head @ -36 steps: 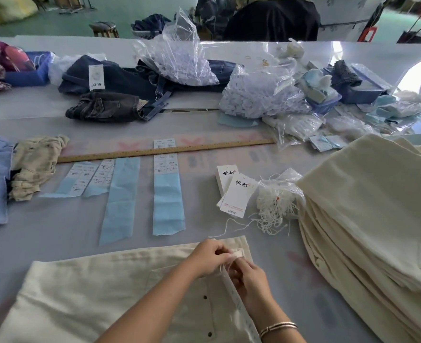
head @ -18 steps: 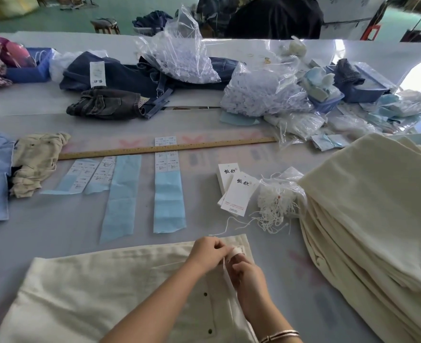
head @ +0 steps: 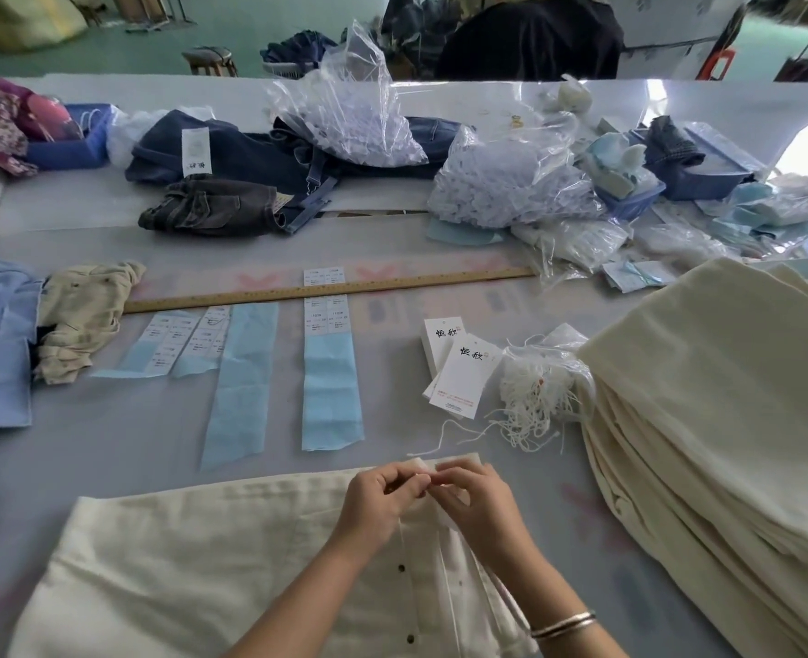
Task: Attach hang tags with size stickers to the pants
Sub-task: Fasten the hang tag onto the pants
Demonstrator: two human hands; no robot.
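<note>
Head view: both my hands meet at the waistband of the cream pants [head: 193, 562] spread nearest me on the grey table [head: 107, 444].
Left hand [head: 378, 501]: my fingers are curled in, tips pinching a small white piece at the waistband edge; I cannot tell whether it is string or tag.
Right hand [head: 475, 498]: my fingers are curled too, pinching the same spot, fingertips touching those of my left; two thin bangles [head: 564, 626] sit on this wrist.
Hard to make out: what I pinch is almost wholly covered by my fingers; a pale strip hanging under my right hand down the button placket is blurred.
Pants: laid flat, dark buttons showing between my forearms, the lower part cut off by the frame's bottom edge.
Just beyond: a loose white string [head: 444, 436] lies on the table near the waistband.
Right of it: a bag of white strings [head: 539, 387], and beside that a small stack of hang tags [head: 461, 372] with black lettering.
Far right: a tall pile of folded cream pants [head: 724, 420], touching the string bag.
Middle: blue backing strips with size stickers [head: 328, 363], partly peeled, below a long wooden ruler [head: 326, 289].
Farther: dark denim garments [head: 231, 182] and clear bags of small white pieces [head: 511, 182].
</note>
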